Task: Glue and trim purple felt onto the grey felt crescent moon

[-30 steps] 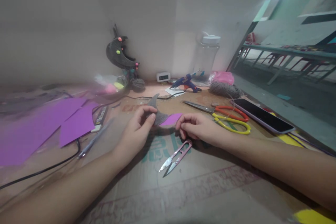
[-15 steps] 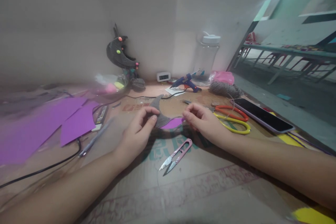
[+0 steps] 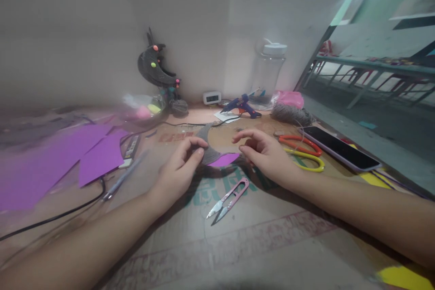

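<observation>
A crescent shape (image 3: 206,138), mostly wrapped in grey yarn, is pinched at its left edge between the thumb and fingers of my left hand (image 3: 181,163). Its lower right tip is bare purple paper (image 3: 226,159). Just right of that tip, my right hand (image 3: 267,154) is raised with thumb and index finger apart; I make out nothing between them, and its other fingers are partly hidden. Pink thread snips (image 3: 234,195) lie on the cardboard below the crescent, blades toward me.
Purple sheets (image 3: 98,158), a pen (image 3: 118,183) and a black cable (image 3: 68,212) lie left. Behind are a finished-looking dark crescent (image 3: 149,68), a small clock (image 3: 212,98), a glue gun (image 3: 243,106) and a bottle (image 3: 270,70). Grey yarn (image 3: 290,114), scissors (image 3: 309,161) and a phone (image 3: 340,148) lie right.
My right thumb and index finger have parted and drawn slightly away from the purple tip. My left hand keeps its hold on the crescent.
</observation>
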The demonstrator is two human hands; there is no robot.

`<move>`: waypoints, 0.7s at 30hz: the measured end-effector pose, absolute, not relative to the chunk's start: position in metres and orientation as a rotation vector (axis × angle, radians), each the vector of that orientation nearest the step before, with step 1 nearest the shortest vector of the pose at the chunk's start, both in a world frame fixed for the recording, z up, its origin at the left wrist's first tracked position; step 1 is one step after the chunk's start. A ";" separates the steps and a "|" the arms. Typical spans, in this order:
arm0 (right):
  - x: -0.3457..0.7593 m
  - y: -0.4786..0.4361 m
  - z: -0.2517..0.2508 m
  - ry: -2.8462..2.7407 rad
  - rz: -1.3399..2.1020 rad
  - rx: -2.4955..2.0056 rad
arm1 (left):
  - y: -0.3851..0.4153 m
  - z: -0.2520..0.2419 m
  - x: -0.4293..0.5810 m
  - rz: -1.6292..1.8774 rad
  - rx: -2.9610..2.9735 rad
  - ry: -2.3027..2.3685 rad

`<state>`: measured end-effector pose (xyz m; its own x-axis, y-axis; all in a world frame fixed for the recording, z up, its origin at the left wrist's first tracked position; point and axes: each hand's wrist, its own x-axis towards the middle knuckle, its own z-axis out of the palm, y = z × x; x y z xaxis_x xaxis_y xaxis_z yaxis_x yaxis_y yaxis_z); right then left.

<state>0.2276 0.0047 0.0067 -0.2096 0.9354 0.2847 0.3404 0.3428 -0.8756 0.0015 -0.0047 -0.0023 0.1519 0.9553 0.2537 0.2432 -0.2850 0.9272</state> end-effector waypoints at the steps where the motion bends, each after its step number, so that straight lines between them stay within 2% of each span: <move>1: 0.228 0.005 0.007 -1.738 0.860 -1.134 | -0.005 -0.002 0.001 1.182 1.670 1.168; 21: 0.233 0.010 0.007 -1.646 0.917 -1.006 | -0.004 -0.001 0.002 1.173 1.666 1.162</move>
<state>0.2326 0.0104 0.0069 -0.1951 0.9197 0.3408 0.1949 0.3769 -0.9055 0.0022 -0.0041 -0.0007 0.1582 0.9553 0.2497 0.2409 -0.2826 0.9285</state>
